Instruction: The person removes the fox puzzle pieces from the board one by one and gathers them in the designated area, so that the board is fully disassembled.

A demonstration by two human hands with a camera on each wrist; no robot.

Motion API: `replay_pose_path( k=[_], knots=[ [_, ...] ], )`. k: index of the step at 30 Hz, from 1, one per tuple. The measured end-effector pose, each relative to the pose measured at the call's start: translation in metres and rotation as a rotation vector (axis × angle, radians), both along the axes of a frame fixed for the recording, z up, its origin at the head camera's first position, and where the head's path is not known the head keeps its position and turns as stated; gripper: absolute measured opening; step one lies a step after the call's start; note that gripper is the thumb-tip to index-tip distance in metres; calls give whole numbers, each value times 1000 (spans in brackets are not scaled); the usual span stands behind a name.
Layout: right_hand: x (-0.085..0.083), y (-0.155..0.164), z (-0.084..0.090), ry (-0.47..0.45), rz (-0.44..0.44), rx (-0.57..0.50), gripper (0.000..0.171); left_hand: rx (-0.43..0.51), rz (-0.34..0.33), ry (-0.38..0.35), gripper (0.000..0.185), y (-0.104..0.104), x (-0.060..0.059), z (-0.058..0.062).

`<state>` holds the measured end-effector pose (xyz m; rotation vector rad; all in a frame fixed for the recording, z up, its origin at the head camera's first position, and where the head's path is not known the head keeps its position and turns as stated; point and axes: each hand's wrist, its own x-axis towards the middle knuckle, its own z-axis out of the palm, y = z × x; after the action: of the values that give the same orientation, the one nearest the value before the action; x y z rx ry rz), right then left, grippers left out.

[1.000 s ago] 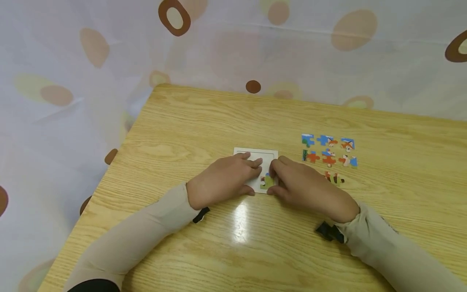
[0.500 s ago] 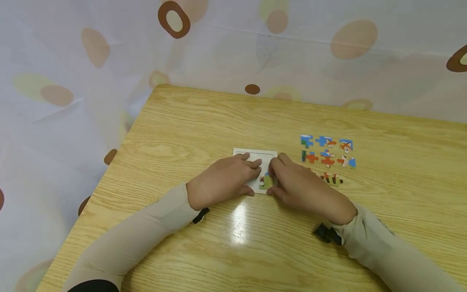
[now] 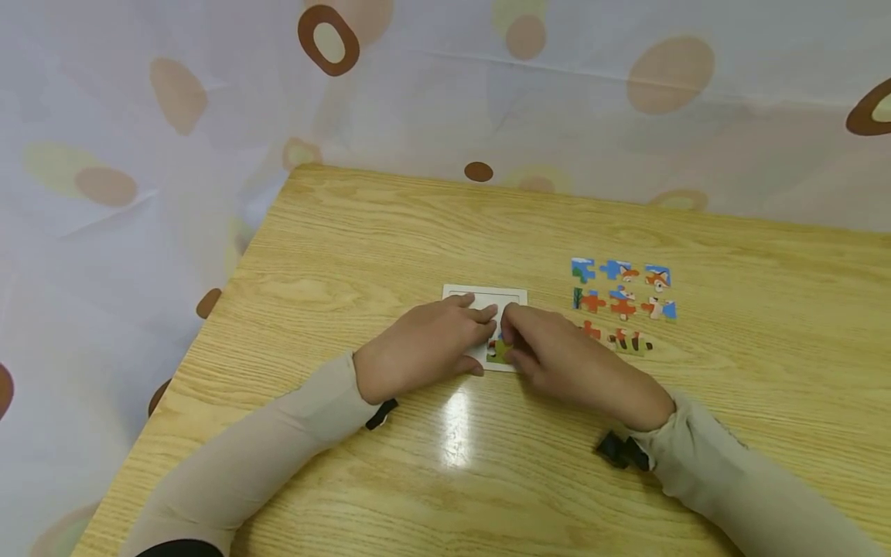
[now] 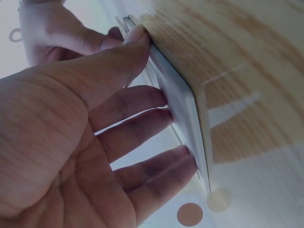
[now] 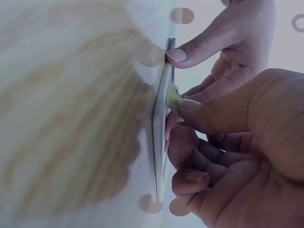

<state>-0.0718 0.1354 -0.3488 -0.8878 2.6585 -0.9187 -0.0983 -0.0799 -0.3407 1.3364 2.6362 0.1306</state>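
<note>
A small white puzzle board (image 3: 500, 293) with a raised border lies on the table. My left hand (image 3: 426, 340) rests on its left part with the fingers spread and extended, the fingertips touching the board and the thumb at its near edge. My right hand (image 3: 567, 362) is over the board's right side, fingers curled. Between its thumb and forefinger it pinches a mostly green puzzle piece (image 3: 497, 353) at the near edge of the board. In the right wrist view that puzzle piece (image 5: 174, 98) sits tilted against the board's face, partly covered by the thumb.
Right of the board several loose puzzle pieces lie in rough rows, among them a fox-head piece (image 3: 657, 277), a red piece (image 3: 624, 304) and a striped piece (image 3: 632, 343). The wooden table (image 3: 362, 240) ends at a patterned cloth (image 3: 585, 147) behind and to the left.
My right hand has slid left across the board, and the green puzzle piece has shifted left from the board's near right corner. The left hand stays in place.
</note>
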Motion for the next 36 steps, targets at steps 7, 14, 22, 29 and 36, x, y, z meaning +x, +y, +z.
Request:
replay_pose_path(
  k=[7, 14, 22, 29, 36],
  knots=[
    [6, 19, 10, 55, -26, -10, 21, -29, 5, -3, 55, 1, 0, -2],
    [18, 86, 12, 253, -87, -29, 33, -34, -12, -1, 57, -1, 1, -1],
    [20, 155, 15, 163, -284, 95, 21, -20, -13, 11, 53, -7, -1, 1],
    [15, 165, 8, 36, -323, 136, 11, -17, -16, 10, 55, -8, -2, 0],
    [12, 164, 0, 72, -326, 180, 14, -18, -16, 1, 56, -9, -3, 0]
  ],
)
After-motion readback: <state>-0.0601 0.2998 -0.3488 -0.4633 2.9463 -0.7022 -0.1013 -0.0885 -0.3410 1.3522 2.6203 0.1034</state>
